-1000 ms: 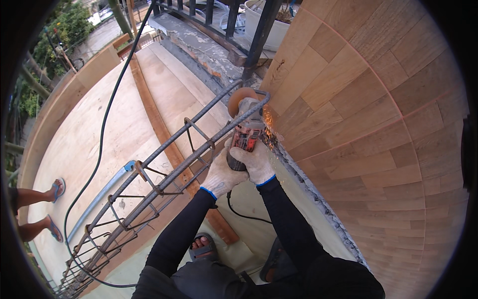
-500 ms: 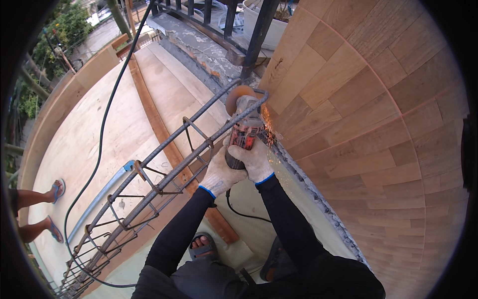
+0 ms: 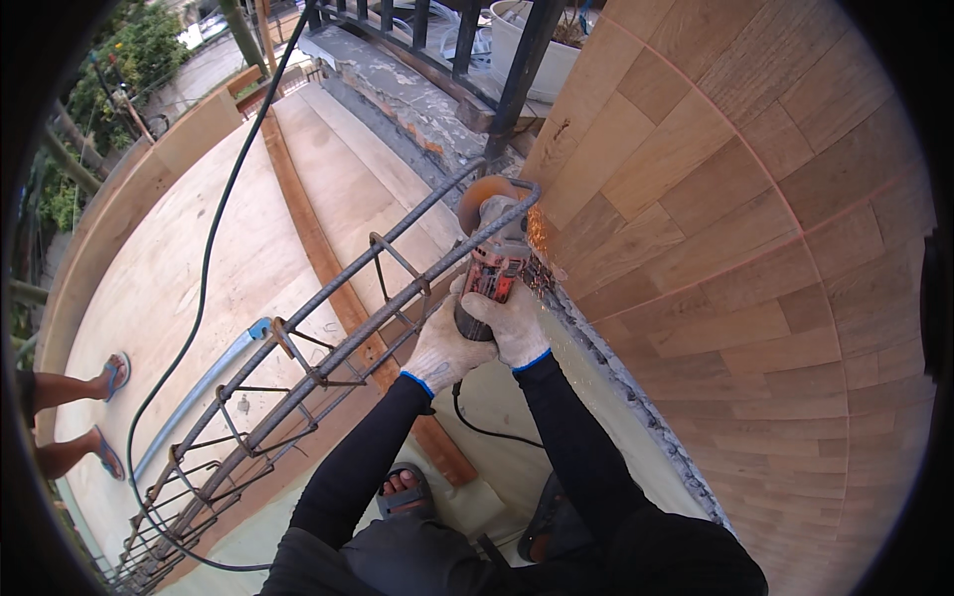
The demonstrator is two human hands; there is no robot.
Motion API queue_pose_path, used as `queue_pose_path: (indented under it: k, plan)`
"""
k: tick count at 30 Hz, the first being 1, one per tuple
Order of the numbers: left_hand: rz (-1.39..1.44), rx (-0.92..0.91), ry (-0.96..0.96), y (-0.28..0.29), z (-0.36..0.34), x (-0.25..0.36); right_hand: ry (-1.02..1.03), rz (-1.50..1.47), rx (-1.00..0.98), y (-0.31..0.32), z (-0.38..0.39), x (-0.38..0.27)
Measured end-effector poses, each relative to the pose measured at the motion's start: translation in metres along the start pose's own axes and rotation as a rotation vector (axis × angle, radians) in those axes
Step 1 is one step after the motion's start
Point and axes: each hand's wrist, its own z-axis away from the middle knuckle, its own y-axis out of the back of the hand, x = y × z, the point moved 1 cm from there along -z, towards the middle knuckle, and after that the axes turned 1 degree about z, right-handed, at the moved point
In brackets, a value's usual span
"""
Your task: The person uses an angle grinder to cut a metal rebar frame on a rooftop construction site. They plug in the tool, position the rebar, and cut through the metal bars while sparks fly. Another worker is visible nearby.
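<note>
Both my gloved hands are wrapped round a red and black angle grinder [image 3: 494,268]. My left hand [image 3: 444,341] closes on the lower left of its body, and my right hand [image 3: 519,328] grips the right side. The grinder's orange-brown disc [image 3: 484,204] is at the bent end of a rebar cage [image 3: 348,343], beside the rod that crosses over the tool's head. Orange sparks [image 3: 538,233] spray down along the right of the tool. The exact spot where disc meets steel is hidden. A black cord [image 3: 482,429] trails from below the grinder.
A wood-pattern tiled wall [image 3: 715,199] rises close on the right. Plywood sheeting [image 3: 179,258] spreads left, with a timber strip [image 3: 308,233], a blue-grey pipe [image 3: 199,392] and a long black cable [image 3: 204,268]. Another person's sandalled feet [image 3: 114,417] stand there. A black railing [image 3: 462,35] is ahead.
Sparks still fly, with fewer trailing below the tool. The grinder, my hands and the cage end sit very slightly farther right in the picture, and my grip is unchanged.
</note>
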Motion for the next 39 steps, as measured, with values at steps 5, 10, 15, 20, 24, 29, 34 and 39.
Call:
queue_pose_path:
  k: [5,10,15,20,24,29,34,39]
  plan:
    - [-0.028,0.022,-0.012,0.0,-0.004,-0.004,-0.036,0.034,-0.035,0.006,-0.005,0.004]
    - [-0.047,0.044,-0.037,0.001,-0.009,-0.013,-0.008,0.027,-0.031,0.002,-0.008,0.004]
    - [-0.059,0.042,-0.039,0.003,-0.009,-0.012,-0.034,0.008,-0.046,0.002,-0.008,0.004]
    - [-0.068,0.038,-0.045,0.001,-0.011,-0.017,-0.017,-0.004,-0.047,0.004,-0.009,0.009]
    - [-0.059,0.037,-0.047,0.002,-0.01,-0.014,-0.017,0.006,-0.049,0.006,-0.009,0.009]
    - [-0.056,0.05,-0.057,0.003,-0.01,-0.018,0.009,-0.002,-0.033,-0.006,-0.006,-0.003]
    - [-0.052,0.039,-0.047,0.003,-0.009,-0.012,0.0,-0.003,-0.017,-0.003,-0.006,-0.003]
    - [-0.058,0.043,-0.049,0.002,-0.011,-0.016,-0.042,0.023,-0.011,0.0,-0.006,0.001]
